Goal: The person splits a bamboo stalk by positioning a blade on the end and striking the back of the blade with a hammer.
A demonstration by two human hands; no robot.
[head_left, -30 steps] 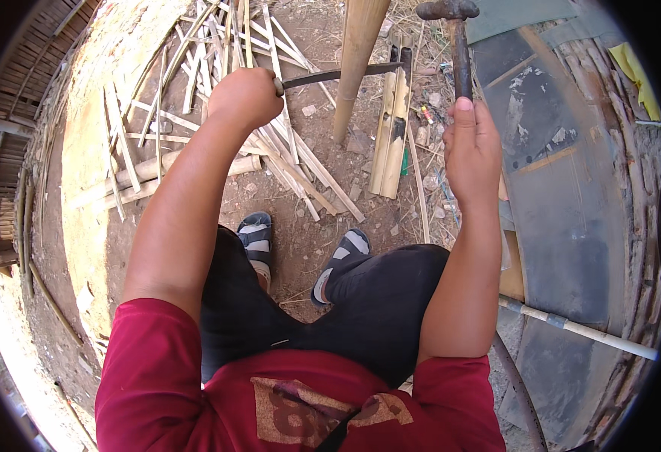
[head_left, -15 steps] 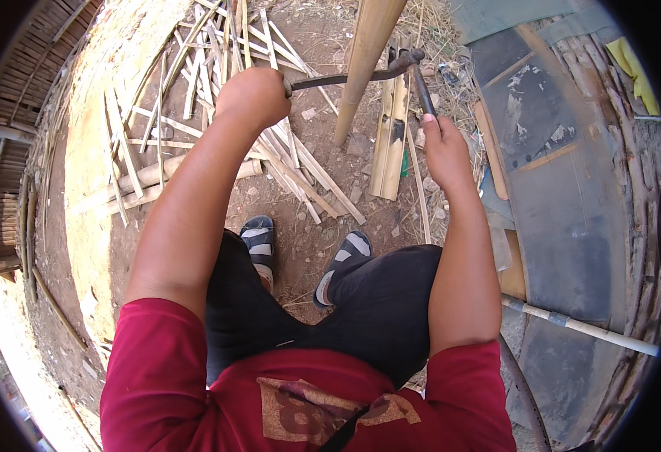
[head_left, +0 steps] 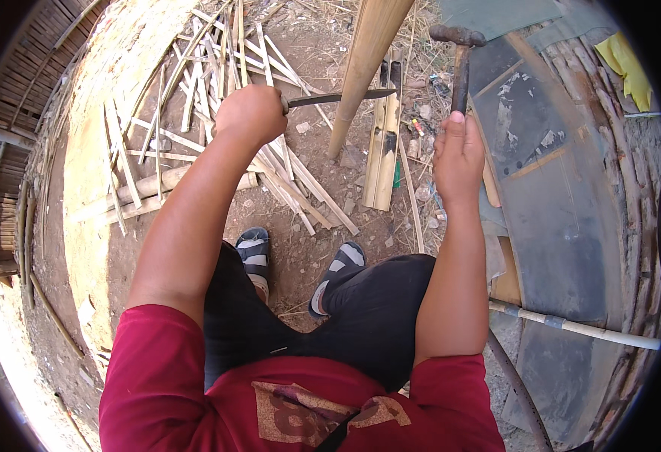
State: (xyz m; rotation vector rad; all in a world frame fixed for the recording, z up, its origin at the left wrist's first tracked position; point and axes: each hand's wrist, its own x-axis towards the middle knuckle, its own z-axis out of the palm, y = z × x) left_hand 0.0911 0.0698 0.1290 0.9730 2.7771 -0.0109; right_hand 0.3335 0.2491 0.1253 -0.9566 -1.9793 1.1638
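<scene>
My left hand [head_left: 251, 113] is closed round the handle of a long knife [head_left: 315, 99], whose dark blade points right. The blade meets a bamboo pole [head_left: 357, 83] that stands at a slant, and its tip shows on the pole's far side; whether it sits inside the split bamboo or behind it I cannot tell. My right hand [head_left: 459, 154] grips a hammer [head_left: 461, 71] by its dark handle, thumb along it. The hammer's head is raised to the right of the knife tip, apart from the blade. The pole's upper end runs out of view.
Split bamboo strips [head_left: 195, 83] lie in a loose heap at the left, near whole bamboo lengths [head_left: 149, 184]. Beyond the pole rests a halved bamboo piece [head_left: 381, 162]. Dark boards [head_left: 552, 218] line the right side. My sandalled feet [head_left: 255, 252] stand on bare dirt.
The hammer has lifted off the knife's tip end and swung up to the right with my right hand. The knife now lies more level across the pole, slightly lower.
</scene>
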